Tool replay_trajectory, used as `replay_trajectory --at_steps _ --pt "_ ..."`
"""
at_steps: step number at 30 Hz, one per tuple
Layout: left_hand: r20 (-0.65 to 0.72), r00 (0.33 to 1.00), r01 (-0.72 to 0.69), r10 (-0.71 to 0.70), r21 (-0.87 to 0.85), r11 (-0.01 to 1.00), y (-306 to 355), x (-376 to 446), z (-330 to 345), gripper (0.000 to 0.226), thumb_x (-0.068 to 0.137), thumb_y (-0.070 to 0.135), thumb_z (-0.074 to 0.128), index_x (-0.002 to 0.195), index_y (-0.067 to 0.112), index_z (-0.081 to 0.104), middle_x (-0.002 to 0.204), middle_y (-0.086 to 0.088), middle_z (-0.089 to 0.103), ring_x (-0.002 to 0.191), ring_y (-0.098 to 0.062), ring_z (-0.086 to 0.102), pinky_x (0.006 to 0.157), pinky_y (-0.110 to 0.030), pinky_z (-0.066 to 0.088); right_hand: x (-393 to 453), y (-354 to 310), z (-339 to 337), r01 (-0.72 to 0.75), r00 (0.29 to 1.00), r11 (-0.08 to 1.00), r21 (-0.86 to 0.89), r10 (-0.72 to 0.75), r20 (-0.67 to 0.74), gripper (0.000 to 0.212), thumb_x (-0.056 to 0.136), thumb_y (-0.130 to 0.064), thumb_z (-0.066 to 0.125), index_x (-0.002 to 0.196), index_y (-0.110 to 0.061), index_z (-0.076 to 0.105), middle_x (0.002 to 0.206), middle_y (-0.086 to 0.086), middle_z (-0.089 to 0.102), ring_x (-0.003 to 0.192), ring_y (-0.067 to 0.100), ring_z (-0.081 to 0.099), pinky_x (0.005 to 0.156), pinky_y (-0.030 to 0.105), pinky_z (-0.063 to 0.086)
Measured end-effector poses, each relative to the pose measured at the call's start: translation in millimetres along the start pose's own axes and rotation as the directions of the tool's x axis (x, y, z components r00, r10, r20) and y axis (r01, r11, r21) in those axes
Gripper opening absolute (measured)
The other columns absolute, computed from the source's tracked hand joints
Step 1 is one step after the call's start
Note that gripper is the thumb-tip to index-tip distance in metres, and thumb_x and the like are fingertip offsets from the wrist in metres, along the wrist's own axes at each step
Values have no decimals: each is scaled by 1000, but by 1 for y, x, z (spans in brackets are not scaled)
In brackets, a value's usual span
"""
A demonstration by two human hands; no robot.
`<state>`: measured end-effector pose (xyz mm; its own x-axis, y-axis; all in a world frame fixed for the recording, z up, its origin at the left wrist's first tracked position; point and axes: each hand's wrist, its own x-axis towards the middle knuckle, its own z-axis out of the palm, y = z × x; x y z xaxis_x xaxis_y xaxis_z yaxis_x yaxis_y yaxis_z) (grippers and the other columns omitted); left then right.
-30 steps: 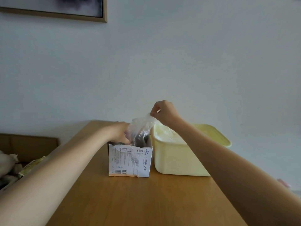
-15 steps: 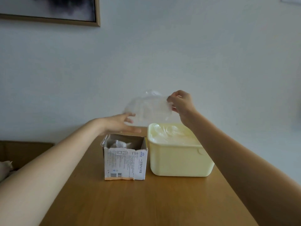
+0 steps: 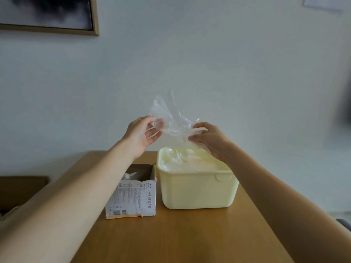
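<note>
A clear, thin plastic glove (image 3: 171, 118) hangs in the air above the table, held between both hands. My left hand (image 3: 142, 134) pinches its left edge with thumb and fingertips. My right hand (image 3: 209, 140) grips its lower right part, just above the pale yellow plastic tub (image 3: 197, 190). An open white cardboard glove box (image 3: 133, 198) with printed text stands on the table left of the tub, with more clear plastic showing inside it.
The wooden table (image 3: 180, 238) runs from the wall toward me. The tub holds crumpled clear plastic at its top. A framed dark picture (image 3: 47, 14) hangs on the white wall at upper left. Dark wooden furniture (image 3: 20, 188) sits low at left.
My right hand pulled the clear glove up out of the box and over the tub. My left hand left the box, rose and took hold of the glove's left edge.
</note>
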<state>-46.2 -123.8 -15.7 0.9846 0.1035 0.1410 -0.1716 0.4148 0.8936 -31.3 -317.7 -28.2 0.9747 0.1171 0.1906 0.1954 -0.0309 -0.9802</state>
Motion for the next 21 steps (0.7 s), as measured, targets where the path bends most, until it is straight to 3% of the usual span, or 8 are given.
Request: replay_trajectory --at_steps 5,8,10,11,13,16,19,21 --pt "-133 989 -53 66 98 994 -5 1 4 25 90 1 44 67 11 43 101 -15 66 86 -22 62 71 -27 52 7 9 -14 -151 981 883 -444 77 -181 46 80 -6 70 122 -4 52 109 13 54 93 26 54 77 29 47" --pt "-206 965 -109 162 246 963 -9 4 3 19 91 3 46 74 12 47 101 -13 66 91 -22 61 70 -24 52 8 -6 -13 -88 925 696 -713 -208 -317 42 86 -20 64 124 -7 50 129 14 44 117 30 47 101 35 39" --pt "-130 963 -179 235 339 923 -11 5 7 14 92 9 52 79 14 49 106 -13 63 95 -21 61 72 -23 54 5 -26 -4 86 920 789 -608 -297 -256 36 90 -28 60 117 -5 56 122 14 51 111 29 54 100 38 43" --pt "-50 964 -222 263 396 891 -11 2 12 13 92 12 54 80 15 50 106 -11 61 95 -19 61 72 -21 54 0 -37 6 137 959 881 -453 -233 -162 38 91 -33 58 114 -4 57 115 13 56 105 28 59 96 39 48" --pt "181 948 -318 261 541 779 -13 -7 25 11 92 13 57 82 16 55 102 -1 62 88 -7 63 67 -11 51 -8 -51 26 32 998 983 -180 -22 61 49 88 -45 58 111 -2 56 108 14 61 96 27 65 87 36 55" --pt "466 878 -412 111 617 671 -16 -22 40 6 87 12 63 87 18 66 89 9 69 79 10 64 69 -5 47 -7 -49 44 -21 1000 964 -265 24 6 39 83 -36 67 92 1 65 82 13 68 78 25 68 80 34 57" --pt "350 927 -287 134 433 855 -6 -23 31 6 86 11 64 88 14 69 106 -5 70 92 -7 68 83 -17 53 -1 -42 39 19 986 992 -125 -40 -165 8 87 -7 61 82 -2 58 72 10 60 59 20 60 61 27 54" --pt "186 963 -251 196 342 906 3 -17 21 13 89 7 60 100 12 64 122 -8 61 91 -13 68 76 -21 56 1 -42 30 99 972 974 -205 -139 -192 17 90 -1 52 74 -7 55 67 6 59 44 11 54 47 21 47"
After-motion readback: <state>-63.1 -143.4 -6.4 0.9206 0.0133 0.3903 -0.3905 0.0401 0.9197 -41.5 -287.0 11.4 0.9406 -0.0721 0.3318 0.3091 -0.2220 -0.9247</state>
